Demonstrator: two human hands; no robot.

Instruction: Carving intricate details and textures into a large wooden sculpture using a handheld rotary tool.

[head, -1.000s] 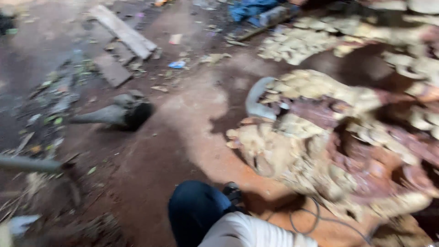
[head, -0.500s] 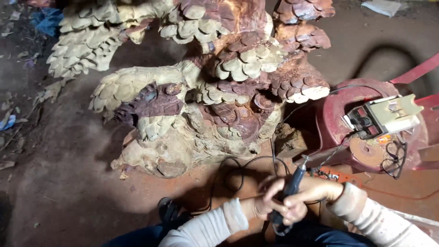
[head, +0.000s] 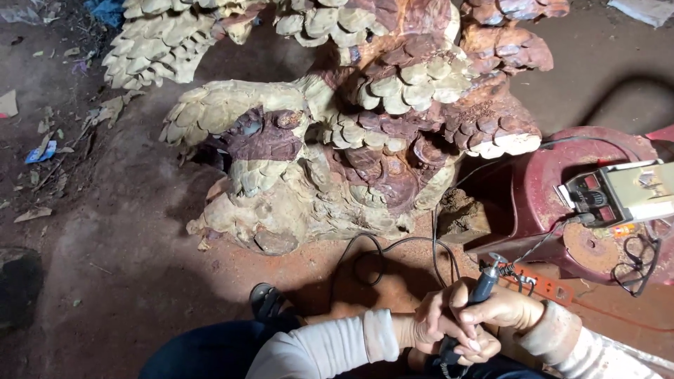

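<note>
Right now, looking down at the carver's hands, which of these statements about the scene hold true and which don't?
1. Both hands grip one dark pen-shaped rotary tool. True.
2. The tool's tip is pressed against the wooden carving. False: it points up in the air, apart from the carving.
3. A black cord loops on the dusty floor in front of the carving. True.
4. The small grey control box sits on top of the carving. False: it rests on a red round stand to the right.
5. The left hand is empty. False: its fingers wrap the tool along with the right hand.
</note>
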